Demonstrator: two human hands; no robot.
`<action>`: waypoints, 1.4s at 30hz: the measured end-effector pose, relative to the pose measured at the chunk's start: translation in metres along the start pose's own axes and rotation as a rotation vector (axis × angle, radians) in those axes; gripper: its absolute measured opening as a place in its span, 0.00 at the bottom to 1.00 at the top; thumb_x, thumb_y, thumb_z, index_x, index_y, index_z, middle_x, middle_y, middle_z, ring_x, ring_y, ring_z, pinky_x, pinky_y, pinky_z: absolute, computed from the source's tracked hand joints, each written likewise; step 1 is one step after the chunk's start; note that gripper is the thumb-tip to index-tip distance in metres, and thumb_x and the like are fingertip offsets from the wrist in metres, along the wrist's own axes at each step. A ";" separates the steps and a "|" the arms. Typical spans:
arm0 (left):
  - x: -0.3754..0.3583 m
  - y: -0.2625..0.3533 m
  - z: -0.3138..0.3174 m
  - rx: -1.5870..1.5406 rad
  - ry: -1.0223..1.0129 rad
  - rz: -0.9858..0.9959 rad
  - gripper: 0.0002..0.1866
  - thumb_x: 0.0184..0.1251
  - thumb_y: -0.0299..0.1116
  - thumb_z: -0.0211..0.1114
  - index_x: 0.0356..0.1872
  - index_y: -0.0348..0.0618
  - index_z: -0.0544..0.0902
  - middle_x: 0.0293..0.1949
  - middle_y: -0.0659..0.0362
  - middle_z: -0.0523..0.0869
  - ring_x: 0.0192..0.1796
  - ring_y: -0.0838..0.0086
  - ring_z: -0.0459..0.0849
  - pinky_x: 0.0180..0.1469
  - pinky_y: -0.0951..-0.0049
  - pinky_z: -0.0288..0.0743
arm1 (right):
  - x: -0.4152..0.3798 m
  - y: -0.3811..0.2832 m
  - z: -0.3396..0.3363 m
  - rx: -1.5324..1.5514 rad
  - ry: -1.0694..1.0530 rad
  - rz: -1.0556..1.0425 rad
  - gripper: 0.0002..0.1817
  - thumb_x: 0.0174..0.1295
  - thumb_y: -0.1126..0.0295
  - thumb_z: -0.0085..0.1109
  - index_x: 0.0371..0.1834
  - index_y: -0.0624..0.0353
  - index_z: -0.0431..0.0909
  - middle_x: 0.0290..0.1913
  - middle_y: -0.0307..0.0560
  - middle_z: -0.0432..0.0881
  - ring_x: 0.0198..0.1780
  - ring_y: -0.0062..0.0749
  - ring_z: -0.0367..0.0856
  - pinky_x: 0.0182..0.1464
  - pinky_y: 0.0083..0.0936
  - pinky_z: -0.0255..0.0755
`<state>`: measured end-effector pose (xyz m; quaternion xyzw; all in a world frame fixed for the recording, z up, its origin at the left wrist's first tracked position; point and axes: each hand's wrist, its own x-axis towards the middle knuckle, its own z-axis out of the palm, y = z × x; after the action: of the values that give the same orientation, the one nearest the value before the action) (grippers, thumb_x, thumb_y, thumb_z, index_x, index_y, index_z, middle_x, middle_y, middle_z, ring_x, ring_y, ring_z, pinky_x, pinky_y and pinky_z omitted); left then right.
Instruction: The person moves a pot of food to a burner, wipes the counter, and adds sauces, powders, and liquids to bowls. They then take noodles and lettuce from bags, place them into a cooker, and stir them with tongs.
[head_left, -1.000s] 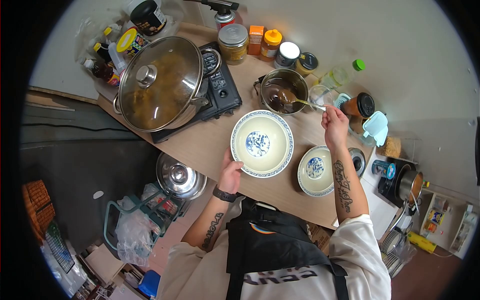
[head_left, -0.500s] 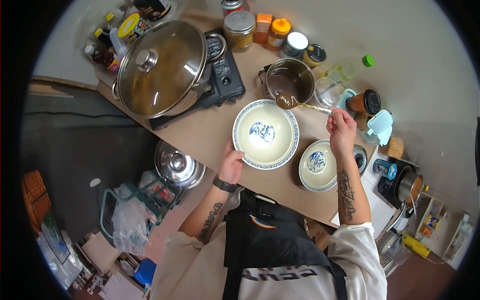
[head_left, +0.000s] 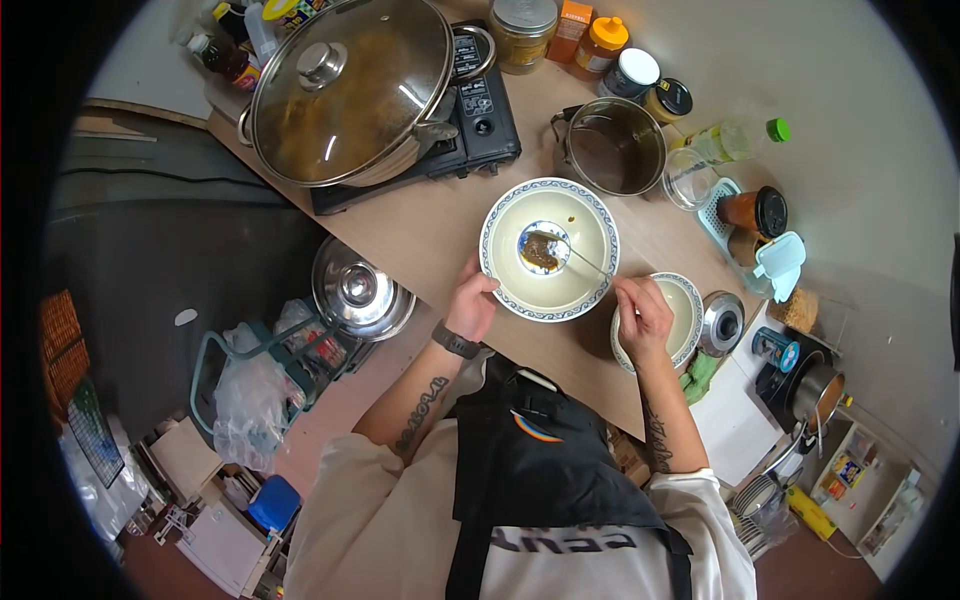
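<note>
My left hand (head_left: 472,304) grips the near left rim of a large white bowl (head_left: 500,285) with a blue patterned edge, thumb over the rim. The fingers of my right hand (head_left: 644,316) are closed on the handle of a metal spoon (head_left: 588,263), which reaches down into this bowl. Thick brown sauce (head_left: 542,250) lies around the spoon's end on the blue motif at the bottom, with a small speck higher on the wall. Partly under my right hand stands a smaller matching bowl (head_left: 686,325). Behind the large bowl is a metal pot (head_left: 614,150) with dark brown contents.
A big lidded pot (head_left: 375,85) sits on a black portable stove (head_left: 487,125) at the back left. Jars (head_left: 523,35) and bottles line the wall. A round metal lid (head_left: 722,322) and green cloth (head_left: 700,377) lie right of the small bowl.
My right hand has brought the sauce-laden spoon from beside the metal pot down into the large bowl, where sauce now lies. My left hand keeps its hold on the rim.
</note>
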<state>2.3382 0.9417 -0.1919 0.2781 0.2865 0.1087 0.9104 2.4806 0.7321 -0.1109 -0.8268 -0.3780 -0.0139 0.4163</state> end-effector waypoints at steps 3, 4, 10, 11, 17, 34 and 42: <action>-0.002 0.000 0.000 -0.010 0.006 -0.004 0.36 0.55 0.28 0.51 0.71 0.34 0.62 0.63 0.50 0.76 0.65 0.63 0.75 0.68 0.63 0.69 | -0.001 0.001 0.000 -0.041 0.034 -0.043 0.08 0.56 0.84 0.65 0.39 0.65 0.84 0.31 0.50 0.82 0.31 0.40 0.79 0.35 0.30 0.73; -0.002 -0.001 -0.001 0.000 0.008 0.000 0.36 0.55 0.28 0.51 0.71 0.34 0.62 0.63 0.50 0.76 0.66 0.64 0.75 0.68 0.64 0.69 | -0.003 0.000 0.000 -0.042 0.033 -0.042 0.08 0.56 0.84 0.65 0.39 0.65 0.84 0.31 0.50 0.82 0.31 0.40 0.79 0.35 0.30 0.73; -0.002 0.001 0.000 0.003 -0.003 0.011 0.36 0.55 0.28 0.51 0.71 0.33 0.62 0.64 0.50 0.76 0.66 0.64 0.75 0.69 0.64 0.67 | -0.013 0.005 -0.002 -0.056 0.096 -0.039 0.09 0.55 0.86 0.64 0.39 0.65 0.84 0.31 0.51 0.82 0.31 0.40 0.80 0.36 0.29 0.75; -0.004 0.000 -0.001 -0.002 -0.007 0.017 0.36 0.55 0.28 0.51 0.71 0.33 0.63 0.64 0.50 0.76 0.66 0.64 0.75 0.69 0.64 0.67 | -0.016 0.005 -0.004 -0.060 0.103 -0.031 0.09 0.55 0.86 0.64 0.39 0.66 0.84 0.31 0.51 0.82 0.31 0.40 0.80 0.36 0.28 0.75; -0.007 0.004 0.003 -0.046 -0.012 -0.018 0.39 0.51 0.25 0.54 0.71 0.35 0.64 0.63 0.54 0.76 0.66 0.68 0.72 0.70 0.67 0.63 | -0.021 0.008 -0.008 -0.079 0.100 0.013 0.09 0.57 0.85 0.63 0.40 0.65 0.84 0.30 0.50 0.82 0.29 0.38 0.79 0.33 0.27 0.73; -0.005 0.000 -0.003 -0.010 0.009 0.018 0.37 0.53 0.26 0.51 0.70 0.33 0.63 0.64 0.51 0.75 0.67 0.64 0.73 0.71 0.63 0.64 | -0.002 0.011 -0.020 0.833 0.342 0.936 0.09 0.72 0.70 0.54 0.43 0.66 0.79 0.23 0.36 0.73 0.21 0.17 0.64 0.22 0.15 0.56; -0.006 0.003 -0.004 -0.045 -0.005 -0.025 0.39 0.49 0.24 0.53 0.70 0.35 0.66 0.65 0.55 0.75 0.69 0.67 0.69 0.73 0.66 0.59 | 0.055 0.022 -0.032 1.103 0.481 0.969 0.09 0.70 0.70 0.56 0.45 0.65 0.79 0.23 0.34 0.71 0.20 0.17 0.62 0.23 0.15 0.56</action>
<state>2.3310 0.9434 -0.1905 0.2543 0.2852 0.1027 0.9184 2.5429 0.7359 -0.0861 -0.5472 0.1748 0.1811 0.7983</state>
